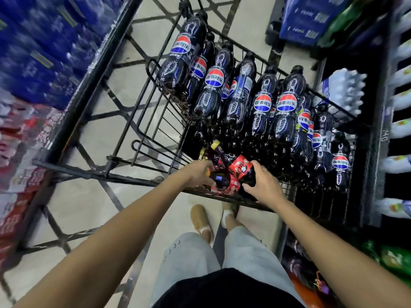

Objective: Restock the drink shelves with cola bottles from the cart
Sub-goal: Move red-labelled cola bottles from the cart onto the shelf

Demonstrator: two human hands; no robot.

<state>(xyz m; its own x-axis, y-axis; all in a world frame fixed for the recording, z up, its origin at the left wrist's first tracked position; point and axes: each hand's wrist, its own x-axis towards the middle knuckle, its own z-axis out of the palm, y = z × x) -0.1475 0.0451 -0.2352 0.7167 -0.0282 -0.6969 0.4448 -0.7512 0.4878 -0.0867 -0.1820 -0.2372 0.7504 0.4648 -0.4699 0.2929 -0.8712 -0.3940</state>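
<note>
Though tall bottles (285,112) stand deeper in the cart (155,125), left hand (196,173) and right hand (263,185) each clasp a red bottle (240,168) lying by its near rim.

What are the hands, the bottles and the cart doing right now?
Left hand: gripping a red-label bottle low in the cart.
Right hand: gripping a second red-label bottle.
Black cola bottles: packed together in the cart, caps on.
Cart: standing between shelves, right part filled with bottles.
</note>
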